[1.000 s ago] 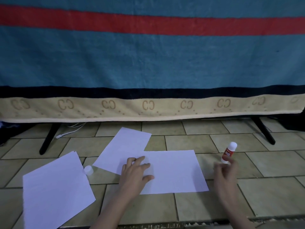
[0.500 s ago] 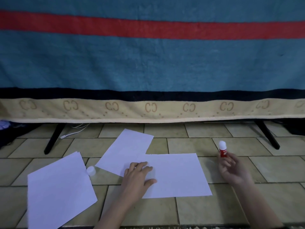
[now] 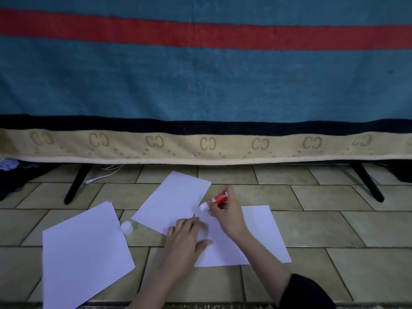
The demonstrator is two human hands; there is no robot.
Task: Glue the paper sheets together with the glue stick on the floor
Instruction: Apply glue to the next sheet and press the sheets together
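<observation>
The sheets (image 3: 263, 233) are thin, matt white paper, smooth and uncreased. The glue stick (image 3: 219, 198) has a glossy red plastic body with a white tip, and its loose cap (image 3: 127, 226) is smooth white plastic. The floor (image 3: 334, 224) is beige tile with a dull sheen and dark grout lines. The blanket (image 3: 200, 85) is soft, fuzzy woven cloth. The legs (image 3: 77, 184) look like matt black metal.

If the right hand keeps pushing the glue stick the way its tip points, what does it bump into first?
Probably the tilted paper sheet. The right hand points the glue stick left, its white tip right at that sheet's edge; whether it already touches is unclear.
</observation>
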